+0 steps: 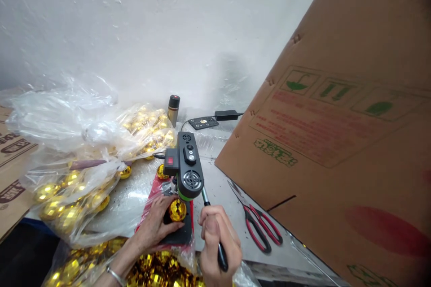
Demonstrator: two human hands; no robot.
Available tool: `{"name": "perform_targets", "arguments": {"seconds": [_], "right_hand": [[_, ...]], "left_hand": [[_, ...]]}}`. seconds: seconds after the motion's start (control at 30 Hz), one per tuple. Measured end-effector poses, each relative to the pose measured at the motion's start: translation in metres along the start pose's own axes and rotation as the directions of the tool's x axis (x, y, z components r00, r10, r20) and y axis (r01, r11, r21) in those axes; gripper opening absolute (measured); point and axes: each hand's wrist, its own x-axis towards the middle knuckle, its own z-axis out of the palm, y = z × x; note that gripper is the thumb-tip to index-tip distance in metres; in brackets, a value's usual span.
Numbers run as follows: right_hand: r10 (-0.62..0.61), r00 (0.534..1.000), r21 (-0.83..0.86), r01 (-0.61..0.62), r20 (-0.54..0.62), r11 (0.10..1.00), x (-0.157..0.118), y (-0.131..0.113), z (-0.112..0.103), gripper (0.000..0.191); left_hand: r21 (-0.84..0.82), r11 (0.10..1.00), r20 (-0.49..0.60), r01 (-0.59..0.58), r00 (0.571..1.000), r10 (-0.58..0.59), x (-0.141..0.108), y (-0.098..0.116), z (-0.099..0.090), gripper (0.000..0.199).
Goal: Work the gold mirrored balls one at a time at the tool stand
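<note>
A small gold mirrored ball (177, 210) sits below the head of a black hand press (190, 166). My left hand (155, 222) is closed around the ball, thumb at its near side and fingers at its far left. My right hand (220, 244) is wrapped around the press's lever handle (222, 258), whose black grip end shows below the fist. Under the ball lies the dark base (183, 233) of the press, with a red sheet (147, 208) beside it. Another gold ball (162, 171) rests behind, partly hidden by the press.
Scissors with red and black handles (259, 224) lie right of the press. A large cardboard box (323, 152) leans in on the right. Clear plastic bags (63, 116) and several gold balls (67, 210) fill the left. A spray can (173, 110) and a power strip (203, 122) stand behind.
</note>
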Motion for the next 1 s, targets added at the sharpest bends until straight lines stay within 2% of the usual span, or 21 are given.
{"name": "perform_targets", "arguments": {"seconds": [0.2,0.33,0.5,0.57,0.77,0.93,1.0], "right_hand": [[-0.077,0.993,-0.038,0.074,-0.09,0.997,-0.022,0.021,0.008,0.032],[-0.087,0.99,-0.04,0.082,-0.113,0.996,-0.032,0.028,0.013,0.033],[-0.01,0.974,-0.068,-0.006,-0.226,0.998,-0.032,0.021,0.023,0.038],[-0.021,0.967,-0.076,0.001,-0.253,0.997,-0.027,0.017,0.026,0.04],[-0.048,0.96,-0.008,0.048,-0.275,0.999,-0.012,0.011,0.026,0.038],[-0.006,0.958,-0.052,-0.01,-0.288,0.999,-0.021,0.013,0.029,0.04],[-0.031,0.956,-0.069,0.011,-0.292,0.998,-0.024,0.016,0.03,0.041]], "left_hand": [[-0.026,1.0,0.022,0.012,1.0,-0.012,-0.003,-0.006,0.002,0.058],[-0.036,0.999,0.038,0.015,0.999,-0.014,-0.004,-0.007,0.003,0.06],[-0.056,0.998,0.062,0.03,0.998,-0.026,-0.003,-0.006,0.002,0.065],[-0.062,0.997,0.073,0.043,0.997,-0.038,-0.003,-0.003,0.001,0.063],[-0.075,0.994,0.082,0.075,0.994,-0.069,-0.003,0.0,0.001,0.066],[-0.076,0.993,0.098,0.085,0.992,-0.077,-0.003,-0.001,0.002,0.063],[-0.076,0.993,0.097,0.091,0.992,-0.084,-0.002,-0.001,0.002,0.063]]}}
